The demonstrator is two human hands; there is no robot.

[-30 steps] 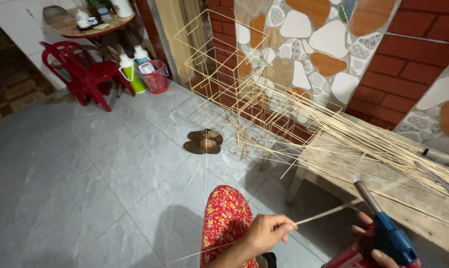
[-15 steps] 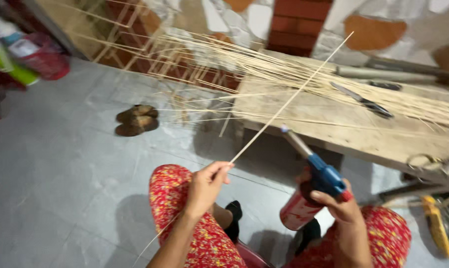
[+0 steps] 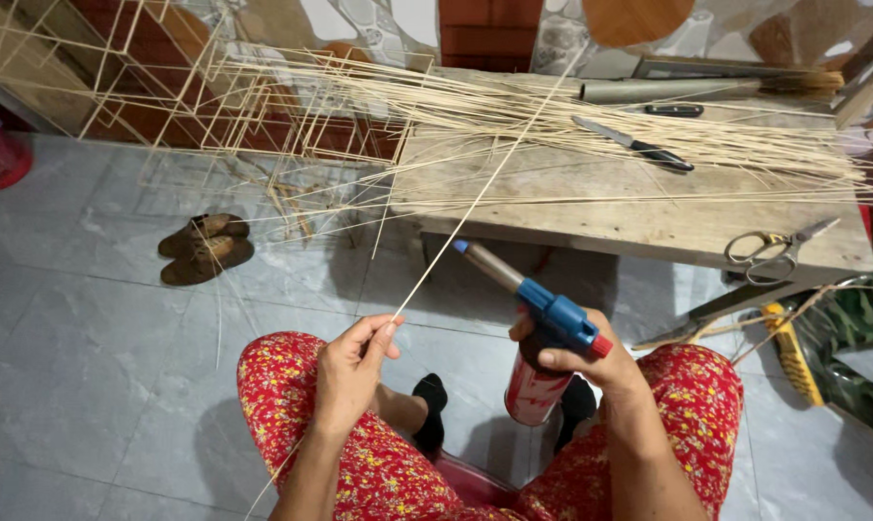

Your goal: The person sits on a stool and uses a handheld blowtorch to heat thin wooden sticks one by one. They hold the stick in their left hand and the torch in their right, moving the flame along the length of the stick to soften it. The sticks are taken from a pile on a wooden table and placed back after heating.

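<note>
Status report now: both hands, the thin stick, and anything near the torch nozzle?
Left hand pinches thin bamboo stick. Right hand grips blue gas torch on red canister. No flame visible. Nozzle beside stick; wooden bench with more sticks behind.

Grey floor tiles [image 3: 89, 386] with a dull sheen meet a wall of red brick [image 3: 475, 24] and irregular stone facing [image 3: 388, 19]. A low, weathered wooden bench [image 3: 591, 217] stands along it; brown sandals [image 3: 205, 248] lie on the floor nearby
</note>
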